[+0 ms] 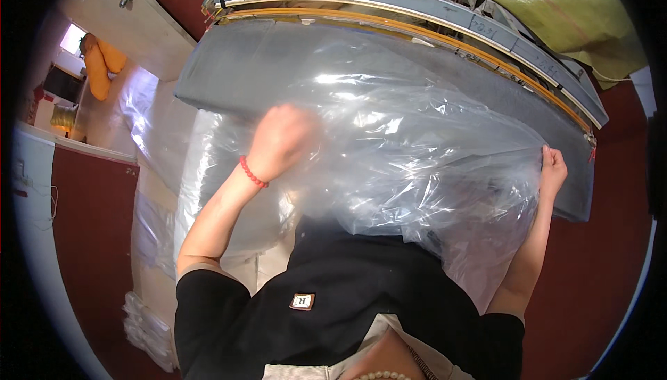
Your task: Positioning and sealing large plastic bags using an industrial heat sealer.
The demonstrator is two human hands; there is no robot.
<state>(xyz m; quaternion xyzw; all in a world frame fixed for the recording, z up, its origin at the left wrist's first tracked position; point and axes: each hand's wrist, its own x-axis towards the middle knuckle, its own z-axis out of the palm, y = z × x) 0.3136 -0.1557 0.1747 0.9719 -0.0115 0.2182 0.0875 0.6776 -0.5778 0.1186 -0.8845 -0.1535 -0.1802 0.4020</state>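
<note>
A large clear plastic bag point(410, 164) lies spread over a long grey padded work surface point(229, 74). My left hand point(281, 140), with a red bead bracelet at the wrist, is inside or under the plastic, fingers bent, pressing into the film. My right hand point(552, 168) pinches the bag's right edge near the end of the grey surface. My black top fills the lower middle of the view.
A metal frame with an orange strip point(445, 32) runs along the far side of the grey surface. Yellow-green fabric point(556, 5) lies beyond it. More clear plastic bags point(149, 324) pile on the floor at the left, beside a red-brown panel point(90, 227).
</note>
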